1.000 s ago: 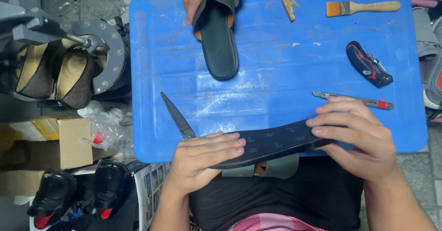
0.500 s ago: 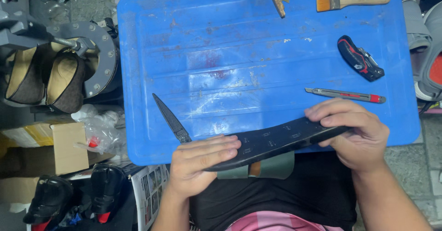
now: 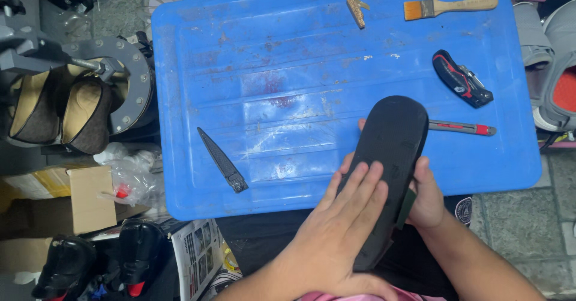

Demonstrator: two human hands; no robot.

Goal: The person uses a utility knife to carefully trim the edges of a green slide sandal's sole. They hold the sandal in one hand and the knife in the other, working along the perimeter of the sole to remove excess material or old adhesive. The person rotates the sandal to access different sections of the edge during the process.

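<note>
The black sole (image 3: 390,157) stands tilted at the near right edge of the blue bench (image 3: 270,85), its far end over the bench, its near end toward the lap. The left hand (image 3: 342,229) lies flat on its face, fingers (image 3: 360,187) extended, pressing rather than grasping. The right hand (image 3: 427,196) cups the right edge from behind, fingers wrapped around it. Judgement: pressing should run evenly heel to toe, with the right hand bracing against slip. A dark blade (image 3: 222,160) lies well left.
</note>
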